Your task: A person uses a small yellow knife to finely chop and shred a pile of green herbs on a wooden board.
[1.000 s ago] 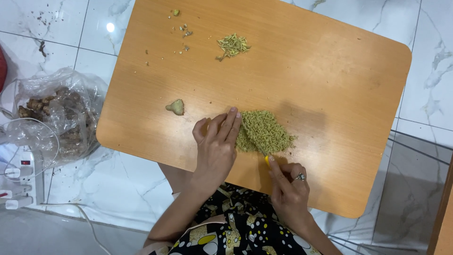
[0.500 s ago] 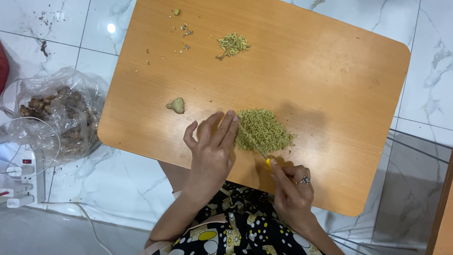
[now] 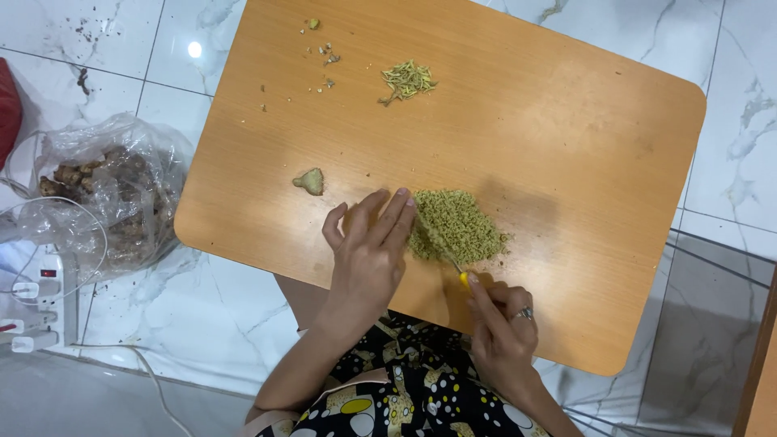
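A pile of finely chopped green-yellow bits [image 3: 457,225] lies on the near part of a low wooden table [image 3: 566,146]. My right hand [image 3: 500,328] grips a small knife with a yellow handle [image 3: 464,280]; its blade reaches into the pile. My left hand [image 3: 368,251] lies flat, fingers spread, with the fingertips against the pile's left edge and on the blade's back. A small ginger piece [image 3: 310,181] lies on the table to the left of that hand.
A smaller heap of thin slivers [image 3: 406,80] and some scraps [image 3: 324,53] lie at the table's far side. On the marble floor to the left sit a clear plastic bag of ginger roots [image 3: 105,194] and a white power strip [image 3: 36,299].
My left hand has shifted slightly, fingers spreading along the pile's left edge. The right hand with the knife has moved a little lower and to the right.
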